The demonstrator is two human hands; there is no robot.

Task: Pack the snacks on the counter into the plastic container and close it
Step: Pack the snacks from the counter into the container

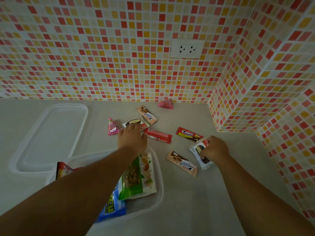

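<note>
Snacks are scattered on the surface (179,201) beyond the plastic container (158,189). A white wrapper (196,150) right of the container is clasped by the right hand (215,149). The left hand (132,137) is laid, fingers spread, on another white wrapper (133,122) beyond the container.

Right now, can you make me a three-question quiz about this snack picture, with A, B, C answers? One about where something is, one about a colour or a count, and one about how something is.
1. Where is the lid?
A. on the container
B. flat on the counter, left of the snacks
C. leaning on the wall

2. How many pink triangle packs are there?
A. one
B. two
C. four

3. What is the right hand doing?
A. gripping a white wrapper
B. resting empty
C. holding the lid

Answers:
1 B: the lid lies beside the open container.
2 B: one pink pack sits by the left hand, another by the wall.
3 A: its fingers close on the white wrapper.
</note>
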